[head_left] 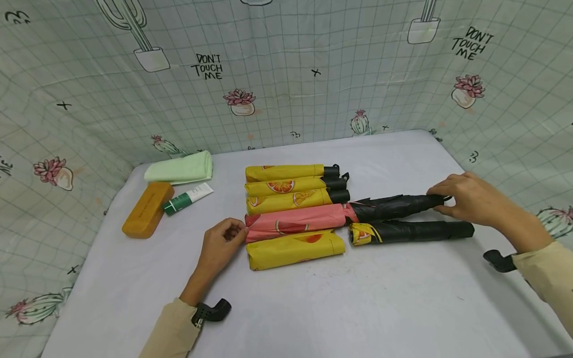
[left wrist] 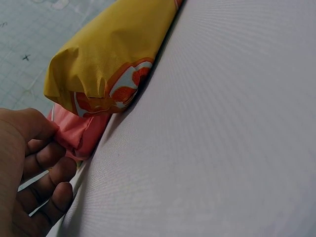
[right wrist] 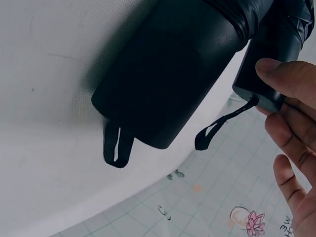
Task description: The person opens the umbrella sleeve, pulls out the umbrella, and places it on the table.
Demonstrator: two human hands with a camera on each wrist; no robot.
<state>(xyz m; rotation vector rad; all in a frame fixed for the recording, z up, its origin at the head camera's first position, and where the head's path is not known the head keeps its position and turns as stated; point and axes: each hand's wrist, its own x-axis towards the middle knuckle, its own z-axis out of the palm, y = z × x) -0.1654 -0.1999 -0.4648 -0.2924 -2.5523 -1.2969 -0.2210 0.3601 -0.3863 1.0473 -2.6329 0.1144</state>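
A pink umbrella cover with a watermelon print [head_left: 300, 221] lies in the row. My left hand [head_left: 219, 248] pinches its left end between thumb and forefinger, the other fingers loosely curled in the left wrist view [left wrist: 42, 173]. At the cover's right end lies a folded black umbrella [head_left: 394, 206], with a bit of pink cloth at its tip. Thumb and fingers of my right hand [head_left: 479, 199] grip its handle [right wrist: 264, 74], and a strap loop [right wrist: 212, 133] hangs from it. Nearer me are a yellow cover [head_left: 295, 250] and a second black umbrella [head_left: 416, 232], yellow at its left end.
Behind the pink cover lie three umbrellas in yellow covers [head_left: 286, 174], their black handles to the right. At the left of the white table [head_left: 340, 308] are a folded green cloth [head_left: 179, 169], a tan block [head_left: 147, 211] and a green-and-white tube [head_left: 188, 199].
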